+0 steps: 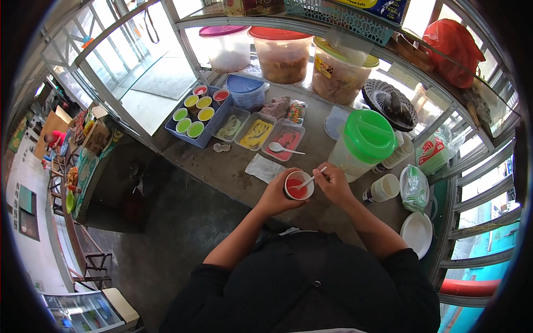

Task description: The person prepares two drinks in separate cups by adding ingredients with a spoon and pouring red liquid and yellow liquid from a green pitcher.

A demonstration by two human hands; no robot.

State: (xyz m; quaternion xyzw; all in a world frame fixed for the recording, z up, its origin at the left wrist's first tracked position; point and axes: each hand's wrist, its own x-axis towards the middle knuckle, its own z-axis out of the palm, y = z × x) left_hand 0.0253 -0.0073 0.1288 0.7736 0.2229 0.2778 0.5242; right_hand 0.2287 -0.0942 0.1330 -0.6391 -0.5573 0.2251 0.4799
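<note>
My left hand is wrapped round a paper cup with red liquid in it, held near the counter's front edge. Pinched in the fingers of my right hand is a white plastic spoon, its bowl dipped into the red liquid. Just beyond the cup lies a folded white cloth. Behind that stand three clear tubs: one with red paste and a white spoon resting in it, one with yellow paste, and one with pale greenish contents.
A blue tray holds several cups of green, yellow and red liquid at the left. To the right stand a green-lidded pitcher, stacked paper cups and white plates. Large lidded tubs line the back below a shelf.
</note>
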